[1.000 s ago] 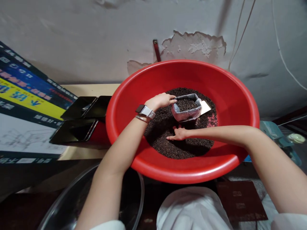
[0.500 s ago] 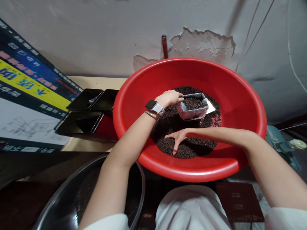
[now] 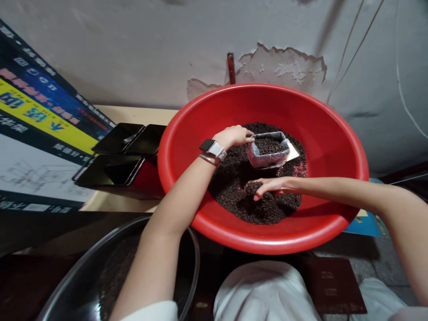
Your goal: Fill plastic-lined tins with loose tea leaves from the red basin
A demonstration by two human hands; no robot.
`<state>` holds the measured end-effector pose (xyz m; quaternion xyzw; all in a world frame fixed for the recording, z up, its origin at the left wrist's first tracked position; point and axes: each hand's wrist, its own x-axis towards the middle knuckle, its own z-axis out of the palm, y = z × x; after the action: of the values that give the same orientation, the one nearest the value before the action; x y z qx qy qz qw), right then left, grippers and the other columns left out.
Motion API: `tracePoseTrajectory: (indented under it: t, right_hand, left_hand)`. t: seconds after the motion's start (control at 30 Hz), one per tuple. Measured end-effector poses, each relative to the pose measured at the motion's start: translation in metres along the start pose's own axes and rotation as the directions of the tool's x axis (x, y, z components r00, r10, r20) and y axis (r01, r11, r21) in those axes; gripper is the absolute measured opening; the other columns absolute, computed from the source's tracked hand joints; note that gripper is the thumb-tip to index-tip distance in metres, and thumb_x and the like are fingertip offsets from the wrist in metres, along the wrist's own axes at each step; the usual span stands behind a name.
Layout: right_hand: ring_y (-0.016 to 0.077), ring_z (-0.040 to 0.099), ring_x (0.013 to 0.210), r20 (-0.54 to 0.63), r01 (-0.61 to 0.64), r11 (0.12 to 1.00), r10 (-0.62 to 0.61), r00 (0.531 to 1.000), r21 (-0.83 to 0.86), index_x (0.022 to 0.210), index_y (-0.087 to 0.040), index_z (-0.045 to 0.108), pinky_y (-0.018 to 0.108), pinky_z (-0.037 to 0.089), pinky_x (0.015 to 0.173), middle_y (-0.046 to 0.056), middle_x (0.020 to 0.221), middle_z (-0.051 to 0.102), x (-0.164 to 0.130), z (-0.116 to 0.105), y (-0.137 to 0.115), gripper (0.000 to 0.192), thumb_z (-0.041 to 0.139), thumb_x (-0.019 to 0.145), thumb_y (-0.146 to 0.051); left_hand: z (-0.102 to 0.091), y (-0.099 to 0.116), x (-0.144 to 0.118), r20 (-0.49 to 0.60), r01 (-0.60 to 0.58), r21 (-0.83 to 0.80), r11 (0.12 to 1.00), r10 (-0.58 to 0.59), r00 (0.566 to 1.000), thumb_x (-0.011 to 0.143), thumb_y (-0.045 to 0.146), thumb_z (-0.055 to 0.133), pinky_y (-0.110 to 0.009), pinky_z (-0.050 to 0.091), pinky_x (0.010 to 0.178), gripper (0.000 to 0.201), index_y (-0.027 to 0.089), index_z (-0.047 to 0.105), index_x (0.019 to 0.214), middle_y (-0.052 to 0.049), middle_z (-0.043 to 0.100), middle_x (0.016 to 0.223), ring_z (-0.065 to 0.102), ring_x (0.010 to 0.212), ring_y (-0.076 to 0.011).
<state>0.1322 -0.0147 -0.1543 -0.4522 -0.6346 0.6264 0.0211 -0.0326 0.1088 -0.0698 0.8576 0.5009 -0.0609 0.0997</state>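
Note:
A big red basin (image 3: 187, 133) holds a heap of dark loose tea leaves (image 3: 240, 200). On the heap stands a small foil-lined bag (image 3: 267, 157), open at the top and filled with the same leaves. My left hand (image 3: 232, 136), with a watch on the wrist, pinches the bag's left rim. My right hand (image 3: 272, 186) is just below the bag, its fingers curled around a scoop of tea leaves, lifted slightly off the heap.
Black trays (image 3: 115, 162) are stacked left of the basin on a beige table (image 3: 133, 115). A printed board (image 3: 36, 133) leans at far left. A round metal bowl (image 3: 100, 276) sits near my lap. A peeling wall (image 3: 281, 67) stands behind.
My right hand went from spread flat on the leaves to curled around a handful, shifting right and up toward the bag. My left hand stays on the bag's rim.

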Motion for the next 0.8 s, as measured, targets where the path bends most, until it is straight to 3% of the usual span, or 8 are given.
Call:
tracePoseTrajectory:
  t: [0.1,0.23,0.3,0.4,0.47,0.5,0.67,0.8]
  right_hand:
    - [0.0228,0.069,0.091,0.01,0.015,0.964,-0.018,1.0,0.267,0.115,-0.023,0.065,0.035,0.058,0.075,0.005,0.106,0.073,-0.019,-0.019,-0.028,0.052,0.064,0.063,-0.026]
    - [0.0222,0.068,0.083,-0.232,0.138,0.949,-0.072,0.97,0.284,0.109,-0.018,0.063,0.036,0.058,0.075,0.008,0.097,0.073,-0.033,-0.055,-0.059,0.044,0.063,0.065,-0.026]
    - [0.0224,0.066,0.083,-0.379,0.227,0.952,-0.136,0.915,0.206,0.102,-0.016,0.063,0.037,0.057,0.076,0.009,0.095,0.072,-0.033,-0.073,-0.069,0.035,0.063,0.069,-0.029]
    - [0.0222,0.065,0.091,-0.617,0.328,0.941,-0.305,0.726,-0.079,0.098,-0.017,0.062,0.036,0.054,0.084,0.007,0.097,0.07,-0.023,-0.095,-0.074,0.032,0.068,0.07,-0.029]
    - [0.0224,0.063,0.096,-0.69,0.276,0.912,-0.411,0.596,-0.305,0.099,-0.019,0.062,0.037,0.052,0.089,0.005,0.098,0.069,-0.016,-0.104,-0.07,0.035,0.073,0.069,-0.031]
    - [0.0226,0.063,0.098,-0.695,0.229,0.893,-0.446,0.564,-0.387,0.1,-0.019,0.063,0.038,0.051,0.09,0.005,0.1,0.069,-0.013,-0.106,-0.067,0.036,0.074,0.069,-0.034]
    - [0.0204,0.065,0.095,-0.686,0.115,0.868,-0.456,0.566,-0.483,0.091,-0.017,0.069,0.036,0.047,0.09,0.007,0.098,0.072,-0.017,-0.106,-0.06,0.022,0.062,0.084,-0.037]
    - [0.0174,0.063,0.08,-0.749,0.105,0.877,-0.458,0.48,-0.469,0.077,-0.015,0.066,0.032,0.046,0.08,0.005,0.08,0.069,-0.026,-0.107,-0.061,0.02,0.062,0.084,-0.033]
  left_hand:
    - [-0.004,-0.004,-0.002,-0.018,0.022,0.022,1.0,-0.021,1.0,0.094,0.053,0.047,-0.033,0.047,0.097,0.05,0.038,0.053,0.141,-0.002,0.061,0.139,0.06,0.12,-0.0259]
    - [-0.008,-0.004,-0.005,-0.054,0.053,0.033,0.998,-0.051,0.997,0.094,0.055,0.047,-0.033,0.046,0.099,0.052,0.037,0.052,0.142,-0.002,0.059,0.141,0.058,0.123,-0.0256]
    - [-0.008,-0.002,-0.006,-0.048,0.052,0.033,0.998,-0.05,0.998,0.094,0.056,0.047,-0.033,0.047,0.098,0.051,0.038,0.052,0.142,-0.002,0.06,0.14,0.059,0.121,-0.026]
    - [-0.006,0.002,-0.006,-0.019,0.039,0.041,0.998,-0.038,0.999,0.095,0.049,0.047,-0.032,0.048,0.094,0.046,0.041,0.054,0.14,-0.001,0.062,0.137,0.062,0.118,-0.0255]
    - [-0.006,0.005,-0.007,-0.005,0.032,0.053,0.998,-0.031,0.999,0.096,0.045,0.046,-0.032,0.049,0.093,0.045,0.039,0.054,0.14,-0.002,0.063,0.136,0.062,0.117,-0.0256]
    - [-0.006,0.006,-0.008,-0.003,0.029,0.059,0.998,-0.029,1.0,0.096,0.044,0.046,-0.033,0.049,0.093,0.045,0.038,0.054,0.14,-0.003,0.063,0.136,0.062,0.118,-0.026]
    - [-0.009,0.008,-0.011,-0.005,0.027,0.06,0.998,-0.026,1.0,0.096,0.045,0.045,-0.031,0.049,0.092,0.045,0.038,0.055,0.139,-0.004,0.063,0.136,0.061,0.119,-0.0248]
    - [-0.01,0.008,-0.014,0.011,0.04,0.09,0.995,-0.041,0.999,0.097,0.043,0.046,-0.029,0.049,0.09,0.041,0.037,0.06,0.135,-0.002,0.065,0.133,0.063,0.116,-0.0241]
